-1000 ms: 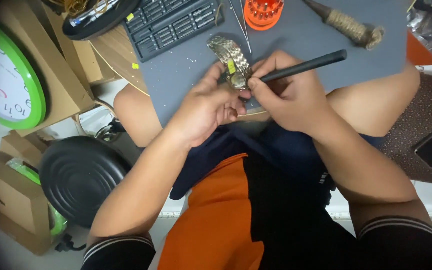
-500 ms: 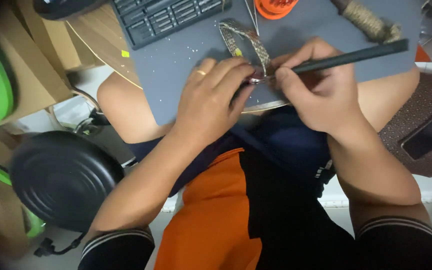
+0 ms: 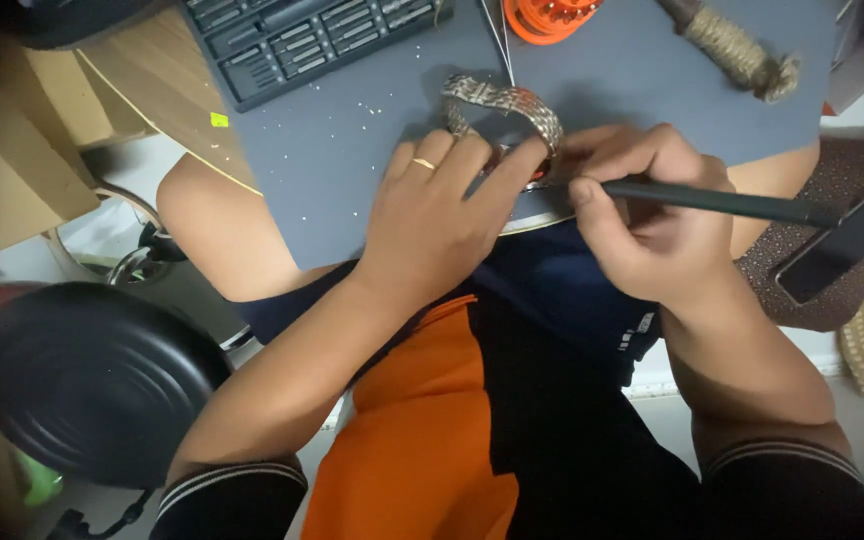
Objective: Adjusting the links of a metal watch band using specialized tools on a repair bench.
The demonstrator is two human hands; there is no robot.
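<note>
Nearest the camera lie the person's lap, in orange and dark cloth, and two striped cuffs, and to the left a round black ribbed disc (image 3: 92, 385) sits low beside the knee, well apart from the work. Above that the two forearms converge on the near edge of the tabletop (image 3: 352, 160), a grey mat whose front rim runs just under the knuckles, so the hands work right at the edge with the lap below. The left hand (image 3: 437, 215), a gold ring on one finger, is closed over the case of a metal wristwatch (image 3: 502, 110), pinning it to the mat; the bracelet loops up and away beyond the fingertips. The right hand (image 3: 642, 215) has its fingers clamped around a slim black tool (image 3: 722, 203), whose tip meets the watch just beside the left thumb while the shaft points out to the right over a dark phone-like slab (image 3: 832, 250). The mat between the watch and the far things is bare apart from pale specks. Farther off lie a dark compartmented tool case (image 3: 302, 40), an orange round holder (image 3: 552, 15) and a rope-wrapped handle (image 3: 737, 50), none touching the hands.
</note>
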